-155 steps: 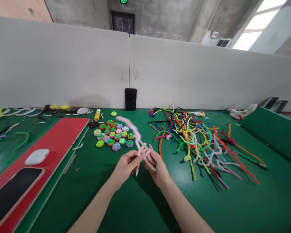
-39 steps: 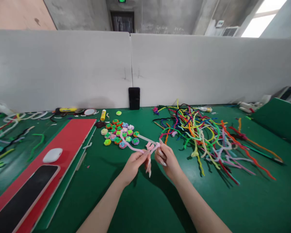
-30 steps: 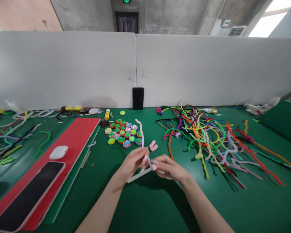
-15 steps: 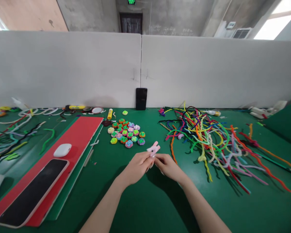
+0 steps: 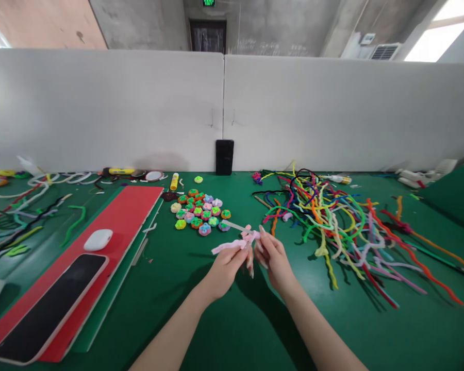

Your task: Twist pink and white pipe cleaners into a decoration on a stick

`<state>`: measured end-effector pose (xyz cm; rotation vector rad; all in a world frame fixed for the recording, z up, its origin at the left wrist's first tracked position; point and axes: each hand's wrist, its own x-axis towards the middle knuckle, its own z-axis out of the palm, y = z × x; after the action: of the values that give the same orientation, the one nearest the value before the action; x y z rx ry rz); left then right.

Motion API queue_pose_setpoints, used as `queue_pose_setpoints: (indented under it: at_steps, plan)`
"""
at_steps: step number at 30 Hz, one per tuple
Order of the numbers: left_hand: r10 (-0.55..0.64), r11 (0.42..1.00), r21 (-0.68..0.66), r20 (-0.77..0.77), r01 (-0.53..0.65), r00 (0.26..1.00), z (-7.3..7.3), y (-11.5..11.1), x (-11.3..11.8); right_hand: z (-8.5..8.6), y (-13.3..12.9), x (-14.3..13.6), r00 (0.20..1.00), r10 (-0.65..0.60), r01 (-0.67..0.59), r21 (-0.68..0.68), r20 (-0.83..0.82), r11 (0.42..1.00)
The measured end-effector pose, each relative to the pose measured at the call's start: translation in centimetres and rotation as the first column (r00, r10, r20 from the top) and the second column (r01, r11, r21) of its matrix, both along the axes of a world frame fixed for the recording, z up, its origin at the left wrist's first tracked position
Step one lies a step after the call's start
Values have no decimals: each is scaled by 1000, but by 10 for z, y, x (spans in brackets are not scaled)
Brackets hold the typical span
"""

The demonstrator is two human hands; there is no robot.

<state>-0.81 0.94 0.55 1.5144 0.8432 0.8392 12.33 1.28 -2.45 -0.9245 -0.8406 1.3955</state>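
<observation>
Grip of your left hand (image 5: 225, 269) pinches the pink pipe cleaner (image 5: 228, 247) just below center frame, its free end pointing left; your right hand (image 5: 275, 260), clamped on its opposite end, sits farther from that tip.

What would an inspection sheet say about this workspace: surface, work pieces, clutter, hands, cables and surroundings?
Surface: green table, small scraps on it.
Work pieces: pink fuzzy strip and pale flat strip, held up; flower shapes grouped beyond.
Clutter: tangled coloured stems on the right; phone and white case on red board, left.
Hands: left hand, fingers closed on pink strip; right hand, fingers at the pieces, grip unclear.
Cables: nothing seen clearly.
Surroundings: grey partition behind, black device upright against it.
</observation>
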Motion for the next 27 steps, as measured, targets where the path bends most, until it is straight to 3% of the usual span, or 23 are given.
queue_pose_setpoints:
  at_steps: [4,8,10,12,17,20,23,27]
  plan:
    - [7,998,-58,141,1,990,0,1,-1,2,-3,-4,953,111,-124,-30,-280,992]
    - [30,973,-225,358,55,933,-3,5,-1,0,-4,-2,877,273,-293,12,-396,956]
    - [81,946,-318,435,68,897,-2,7,-5,-1,-5,2,869,358,-369,35,-342,929]
    - [105,918,-389,418,74,902,0,9,-11,0,-8,5,871,449,-453,25,-200,891]
    - [-58,889,-431,226,153,972,10,15,-32,7,-11,8,734,636,-637,-83,239,766]
    - [-114,921,-364,86,138,990,14,16,-40,7,-10,4,670,572,-604,-102,473,791]
    - [-117,959,-271,-104,85,988,16,15,-40,1,-7,-2,626,384,-499,-29,678,866]
    - [-67,987,-160,-203,34,977,13,16,-36,-8,-5,-7,590,178,-362,61,788,930]
